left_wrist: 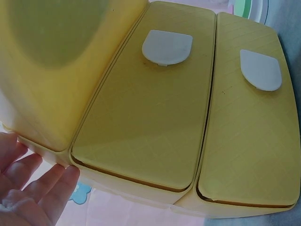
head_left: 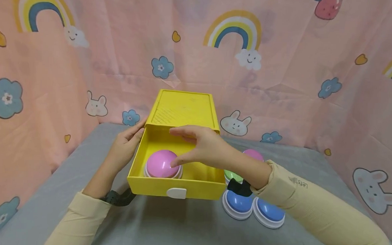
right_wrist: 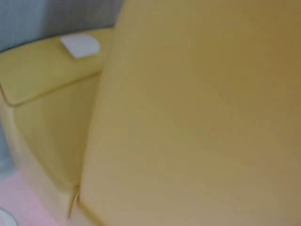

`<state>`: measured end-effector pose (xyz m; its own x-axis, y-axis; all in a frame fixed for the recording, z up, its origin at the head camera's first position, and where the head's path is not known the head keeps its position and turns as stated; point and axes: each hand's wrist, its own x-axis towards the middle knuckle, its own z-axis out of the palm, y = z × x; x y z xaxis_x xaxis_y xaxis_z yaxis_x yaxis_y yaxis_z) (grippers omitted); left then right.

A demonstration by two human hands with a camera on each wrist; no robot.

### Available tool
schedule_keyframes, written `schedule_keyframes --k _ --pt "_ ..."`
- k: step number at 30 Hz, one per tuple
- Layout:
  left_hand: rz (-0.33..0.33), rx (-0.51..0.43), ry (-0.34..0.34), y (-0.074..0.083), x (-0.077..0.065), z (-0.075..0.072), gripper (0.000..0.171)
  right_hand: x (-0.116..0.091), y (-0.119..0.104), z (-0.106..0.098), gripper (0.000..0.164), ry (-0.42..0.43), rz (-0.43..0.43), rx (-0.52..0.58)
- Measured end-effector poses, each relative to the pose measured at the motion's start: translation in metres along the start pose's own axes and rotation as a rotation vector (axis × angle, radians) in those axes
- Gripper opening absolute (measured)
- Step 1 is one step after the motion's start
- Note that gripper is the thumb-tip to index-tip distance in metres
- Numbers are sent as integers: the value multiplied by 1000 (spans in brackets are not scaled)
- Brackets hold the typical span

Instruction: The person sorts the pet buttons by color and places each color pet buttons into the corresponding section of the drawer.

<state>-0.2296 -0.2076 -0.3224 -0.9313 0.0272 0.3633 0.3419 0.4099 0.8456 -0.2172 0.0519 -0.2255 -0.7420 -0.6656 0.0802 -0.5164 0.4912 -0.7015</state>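
Observation:
A yellow drawer cabinet stands on the grey surface, its top drawer pulled out. Inside, at the drawer's front left, sits a pink dome-shaped push button on a white base. My right hand hovers over the open drawer, fingers and thumb spread apart; the thumb tip overlaps the pink dome in the head view. Against the cabinet's left side rests my left hand, its extended fingers touching the edge beside the drawer fronts. The right wrist view shows only the drawer and cabinet, without the hand.
Right of the cabinet lie two blue push buttons, a green one and another pink one, partly behind the right forearm. Two lower drawers with white handles are shut. A patterned pink curtain hangs behind.

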Motion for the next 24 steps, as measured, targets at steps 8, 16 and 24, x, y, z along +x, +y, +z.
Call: schedule_keyframes --k 8,16,24 --pt "-5 5 1 2 -1 0 51 -26 24 -41 62 153 -84 172" --pt "-14 14 -1 3 -1 1 52 -49 63 -76 57 292 35 146" --pt "-8 -1 -7 3 -3 2 51 -54 121 -100 66 346 187 110"
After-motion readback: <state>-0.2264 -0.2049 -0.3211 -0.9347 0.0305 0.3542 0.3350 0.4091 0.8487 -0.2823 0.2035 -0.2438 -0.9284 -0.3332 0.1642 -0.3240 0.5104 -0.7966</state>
